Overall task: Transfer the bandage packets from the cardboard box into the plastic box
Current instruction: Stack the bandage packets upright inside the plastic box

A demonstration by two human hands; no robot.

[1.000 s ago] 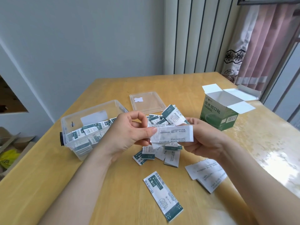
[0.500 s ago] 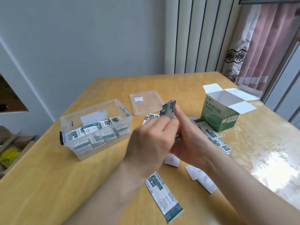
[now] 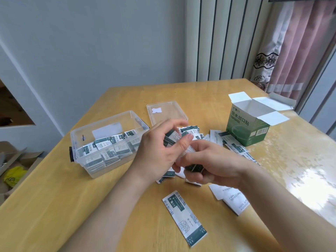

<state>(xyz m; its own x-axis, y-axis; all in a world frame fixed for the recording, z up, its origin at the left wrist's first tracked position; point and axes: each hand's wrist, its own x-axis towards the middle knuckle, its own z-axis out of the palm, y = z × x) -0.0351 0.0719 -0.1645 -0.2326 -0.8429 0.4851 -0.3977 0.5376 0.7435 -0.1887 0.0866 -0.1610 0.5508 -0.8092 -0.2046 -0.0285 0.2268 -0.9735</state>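
Both hands (image 3: 183, 155) pinch bandage packets (image 3: 173, 139) together, packets tilted upright, blurred.

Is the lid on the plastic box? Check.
No: the lid lies flat on the table, behind and apart from the open plastic box.

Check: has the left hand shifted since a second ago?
Yes. The left hand moved right, away from the clear plastic box, and now meets the right hand over the loose packets.
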